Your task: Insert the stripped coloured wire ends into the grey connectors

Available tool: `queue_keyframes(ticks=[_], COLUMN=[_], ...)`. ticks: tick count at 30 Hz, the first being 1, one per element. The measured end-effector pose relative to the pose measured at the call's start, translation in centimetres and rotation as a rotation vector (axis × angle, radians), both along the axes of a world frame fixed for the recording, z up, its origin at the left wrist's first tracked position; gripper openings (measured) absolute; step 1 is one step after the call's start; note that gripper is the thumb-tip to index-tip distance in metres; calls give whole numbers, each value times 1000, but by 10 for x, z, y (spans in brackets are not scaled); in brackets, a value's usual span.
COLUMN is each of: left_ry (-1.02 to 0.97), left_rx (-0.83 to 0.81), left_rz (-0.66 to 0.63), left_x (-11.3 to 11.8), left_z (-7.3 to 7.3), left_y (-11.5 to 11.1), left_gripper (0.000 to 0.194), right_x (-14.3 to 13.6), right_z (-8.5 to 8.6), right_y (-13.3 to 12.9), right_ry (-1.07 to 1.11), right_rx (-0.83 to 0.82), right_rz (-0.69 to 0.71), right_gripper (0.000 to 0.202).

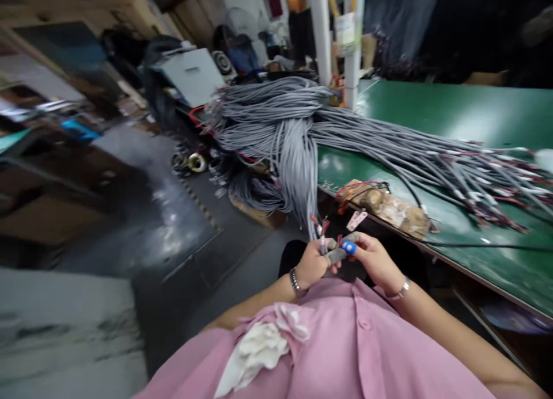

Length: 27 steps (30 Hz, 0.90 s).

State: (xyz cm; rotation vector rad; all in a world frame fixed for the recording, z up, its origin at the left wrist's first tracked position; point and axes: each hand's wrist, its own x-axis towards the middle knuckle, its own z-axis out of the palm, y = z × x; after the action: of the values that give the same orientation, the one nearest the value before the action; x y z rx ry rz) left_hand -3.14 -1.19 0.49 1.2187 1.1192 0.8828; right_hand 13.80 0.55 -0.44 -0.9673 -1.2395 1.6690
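Gripping grey cable ends (322, 243) in the left hand (316, 263), probably to present the thin wire tips upward to the other. Pinching with thumb and finger in the right hand (375, 259), just beside; cannot tell whether on a wire. Turned inward at both wrists, low before the body. Past the right hand, on to a taped block (400, 213) along the green table (440, 108). Ahead of the left hand, up to heaped grey cables (276, 108), partly draped downward, likely for easy reach.

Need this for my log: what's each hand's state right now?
Left hand: closed, holding grey cables.
Right hand: curled beside the left; whether it grips anything cannot be told.
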Motion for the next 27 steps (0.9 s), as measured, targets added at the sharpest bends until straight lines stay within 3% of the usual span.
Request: queue_keyframes(ticks=[5, 13, 18, 27], left_ry=[-77, -78, -111, -80], left_rx=[-21, -80, -83, -95], left_rz=[53, -30, 21, 51], left_x=[-4, -7, -6, -6], left_z=[-1, -7, -6, -4], left_y=[0, 3, 4, 9], left_gripper=[39, 38, 40, 42], right_x=[-2, -6, -6, -5], right_z=[-11, 0, -5, -10], right_y=[1, 3, 6, 2], right_ry=[21, -23, -115, -80], right_rx=[-23, -40, -26, -33], right_rz=[-4, 48, -12, -53], right_gripper=[19, 21, 27, 27])
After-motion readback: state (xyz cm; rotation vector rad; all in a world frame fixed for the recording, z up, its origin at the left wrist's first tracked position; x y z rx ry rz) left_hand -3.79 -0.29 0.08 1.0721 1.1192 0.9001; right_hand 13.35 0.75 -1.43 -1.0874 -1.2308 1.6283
